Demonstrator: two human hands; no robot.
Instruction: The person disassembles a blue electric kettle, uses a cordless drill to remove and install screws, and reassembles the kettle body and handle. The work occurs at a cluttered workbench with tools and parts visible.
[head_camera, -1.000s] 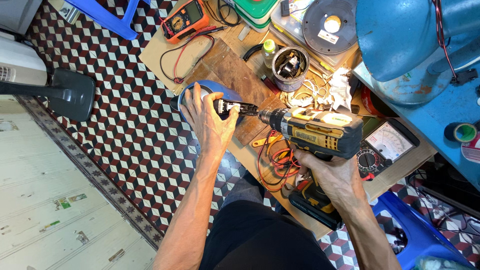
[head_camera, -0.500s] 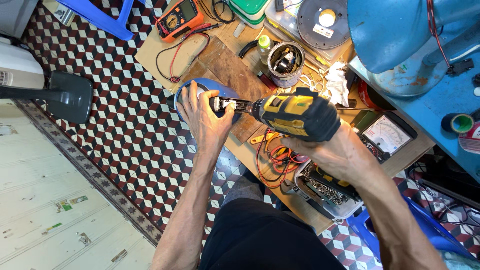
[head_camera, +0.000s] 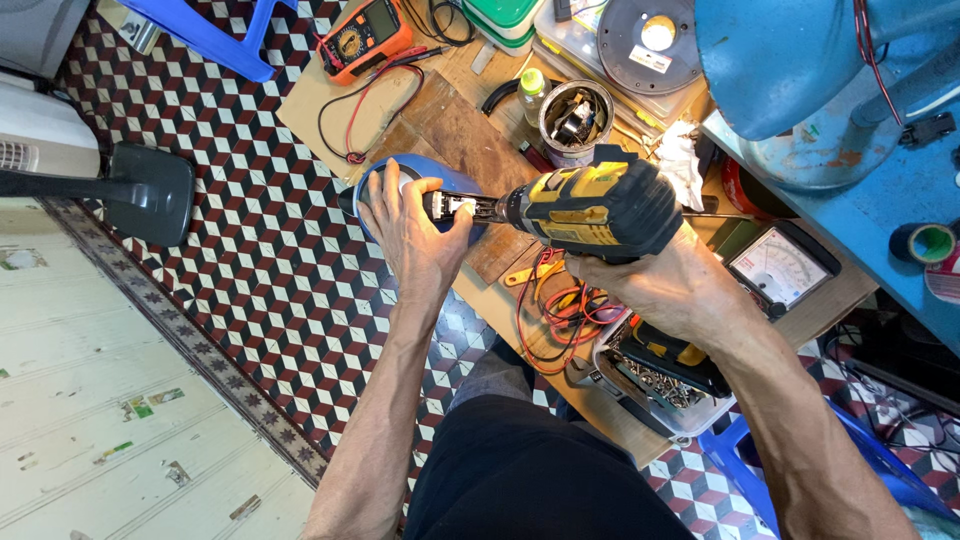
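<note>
Your left hand (head_camera: 412, 232): centre frame, palm down, fingers curled in a grasp | your right hand (head_camera: 668, 292): right of centre, fist clenched | both forearms bare, reaching up-frame.

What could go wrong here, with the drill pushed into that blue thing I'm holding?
The left hand grips the blue part right at the bit of the drill, so a slip may hurt the fingers. Nothing clamps the part, so it might twist. The red wires lie loose under the right hand and might snag.

right hand (head_camera: 668, 290): swung yellow-black cordless drill (head_camera: 590, 205) from pointing flat to rolled over, body now topmost | left hand (head_camera: 412, 238): shifted slightly, gripping blue part (head_camera: 400, 170) | tray of screws (head_camera: 650, 385) now uncovered
</note>
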